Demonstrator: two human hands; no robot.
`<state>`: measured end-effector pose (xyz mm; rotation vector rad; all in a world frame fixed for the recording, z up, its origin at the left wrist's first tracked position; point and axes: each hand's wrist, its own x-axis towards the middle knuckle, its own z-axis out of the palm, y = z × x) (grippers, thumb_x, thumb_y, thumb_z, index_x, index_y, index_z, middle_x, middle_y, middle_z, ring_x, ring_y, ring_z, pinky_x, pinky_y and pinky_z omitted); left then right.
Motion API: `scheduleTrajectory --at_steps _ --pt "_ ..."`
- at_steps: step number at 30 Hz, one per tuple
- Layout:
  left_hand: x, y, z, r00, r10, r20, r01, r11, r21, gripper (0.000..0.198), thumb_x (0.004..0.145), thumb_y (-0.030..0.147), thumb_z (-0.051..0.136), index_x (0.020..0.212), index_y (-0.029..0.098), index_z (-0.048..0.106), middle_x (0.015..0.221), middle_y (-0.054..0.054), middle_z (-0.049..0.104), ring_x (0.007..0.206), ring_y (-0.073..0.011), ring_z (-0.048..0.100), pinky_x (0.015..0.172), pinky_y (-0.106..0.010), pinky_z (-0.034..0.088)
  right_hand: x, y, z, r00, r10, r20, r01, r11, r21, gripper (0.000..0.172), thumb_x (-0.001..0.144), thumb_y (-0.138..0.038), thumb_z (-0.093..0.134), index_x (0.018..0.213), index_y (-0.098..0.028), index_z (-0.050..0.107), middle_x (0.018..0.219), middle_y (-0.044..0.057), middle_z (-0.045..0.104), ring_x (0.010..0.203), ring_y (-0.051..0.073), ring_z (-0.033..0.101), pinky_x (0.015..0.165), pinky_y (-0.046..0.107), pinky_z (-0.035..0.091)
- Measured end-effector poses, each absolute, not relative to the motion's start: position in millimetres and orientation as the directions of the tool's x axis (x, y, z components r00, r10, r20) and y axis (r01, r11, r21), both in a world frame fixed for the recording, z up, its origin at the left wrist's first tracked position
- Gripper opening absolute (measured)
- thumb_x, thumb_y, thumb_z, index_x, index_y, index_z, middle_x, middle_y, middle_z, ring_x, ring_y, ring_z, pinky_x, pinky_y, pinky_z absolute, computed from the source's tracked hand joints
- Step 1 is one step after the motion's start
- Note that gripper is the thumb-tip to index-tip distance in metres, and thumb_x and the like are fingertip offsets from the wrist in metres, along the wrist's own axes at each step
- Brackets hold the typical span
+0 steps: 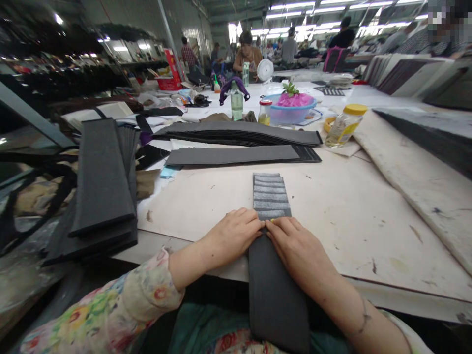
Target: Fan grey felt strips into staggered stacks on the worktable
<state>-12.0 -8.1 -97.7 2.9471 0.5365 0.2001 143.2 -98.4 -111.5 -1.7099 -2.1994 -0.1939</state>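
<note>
A stack of dark grey foam-like strips runs from the table edge towards my body, its near end over my lap. At the far end several strips lie fanned, so whitish bands show one behind another. My left hand is closed on the left edge of the top strip, just below those bands. Opposite it, my right hand pinches the strip's right edge. The fingertips of both hands nearly meet over the middle. A small yellow spot shows at my right fingertips.
Two flat piles of dark strips lie crosswise beyond my hands. More strips are heaped at the left. Behind stand a yellow-lidded jar, a green bottle and a blue basin. A pale board lies at right.
</note>
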Motion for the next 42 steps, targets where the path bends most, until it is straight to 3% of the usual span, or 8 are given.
scheduleTrajectory --at_steps 8,11,15,20,24,27,34,42 --pt "-36 -11 -102 0.874 0.447 0.192 0.343 -0.846 0.407 0.028 0.089 0.020 0.038 0.112 0.016 0.053 0.103 -0.009 0.057 0.096 -0.0175 0.050 0.086 -0.033 0.043 140 -106 -114 -0.190 0.883 0.428 0.966 0.246 -0.077 0.033 0.089 -0.028 0.037 0.109 -0.012 0.058 0.102 0.014 0.060 0.093 0.024 0.054 0.079 0.039 0.049" --pt "-35 6 -100 0.865 0.486 0.127 0.346 -0.760 0.550 0.024 0.087 0.021 0.042 0.103 0.017 0.058 0.100 -0.007 0.057 0.096 -0.0152 0.052 0.086 -0.028 0.042 138 -107 -115 -0.189 0.889 0.417 0.969 0.239 -0.070 0.032 0.087 -0.025 0.041 0.109 -0.009 0.058 0.102 0.015 0.060 0.093 0.025 0.054 0.081 0.040 0.048" --pt "-25 30 -96 0.772 0.635 -0.025 0.501 -0.584 0.639 0.024 0.084 0.028 0.044 0.097 0.015 0.059 0.097 -0.006 0.060 0.090 -0.0161 0.055 0.081 -0.029 0.043 137 -107 -116 -0.185 0.881 0.435 0.968 0.239 -0.072 0.032 0.087 -0.024 0.040 0.108 -0.009 0.058 0.101 0.015 0.060 0.094 0.025 0.054 0.081 0.040 0.049" --pt "-7 39 -89 0.759 0.608 -0.233 0.530 -0.368 0.764 0.024 0.079 0.035 0.050 0.081 0.012 0.056 0.073 -0.002 0.058 0.067 -0.0128 0.053 0.063 -0.025 0.043 137 -108 -117 -0.169 0.879 0.446 0.969 0.230 -0.086 0.031 0.086 -0.023 0.044 0.108 -0.007 0.058 0.102 0.016 0.061 0.095 0.025 0.054 0.081 0.040 0.050" --pt "3 41 -83 0.783 0.560 -0.270 0.438 -0.189 0.879 0.025 0.072 0.026 0.058 0.091 0.011 0.052 0.078 -0.001 0.056 0.070 -0.0104 0.054 0.067 -0.024 0.044 137 -110 -119 -0.134 0.872 0.471 0.971 0.211 -0.113 0.031 0.085 -0.023 0.046 0.108 -0.007 0.059 0.103 0.015 0.061 0.095 0.024 0.054 0.083 0.039 0.049" --pt "13 42 -78 0.811 0.522 -0.263 0.447 -0.262 0.856 0.034 0.069 0.016 0.057 0.102 0.010 0.050 0.085 -0.004 0.057 0.080 -0.0126 0.056 0.075 -0.027 0.044 138 -111 -121 -0.120 0.858 0.499 0.969 0.210 -0.128 0.028 0.086 -0.022 0.045 0.106 -0.008 0.060 0.102 0.013 0.062 0.095 0.023 0.055 0.084 0.038 0.049" --pt "40 33 -69 0.893 0.401 -0.205 0.440 -0.681 0.585 0.044 0.069 0.009 0.053 0.113 0.015 0.049 0.098 -0.005 0.060 0.091 -0.0181 0.056 0.079 -0.027 0.043 139 -116 -120 -0.114 0.835 0.538 0.965 0.221 -0.139 0.026 0.086 -0.019 0.044 0.104 -0.010 0.060 0.103 0.011 0.062 0.097 0.021 0.054 0.087 0.036 0.046" --pt "46 28 -75 0.924 0.358 -0.132 0.378 -0.811 0.446 0.036 0.075 0.015 0.054 0.111 0.016 0.049 0.093 -0.004 0.062 0.084 -0.0176 0.058 0.072 -0.026 0.043 142 -121 -114 -0.075 0.885 0.460 0.973 0.166 -0.161 0.024 0.085 -0.020 0.045 0.103 -0.012 0.060 0.103 0.010 0.062 0.095 0.021 0.055 0.086 0.035 0.046"
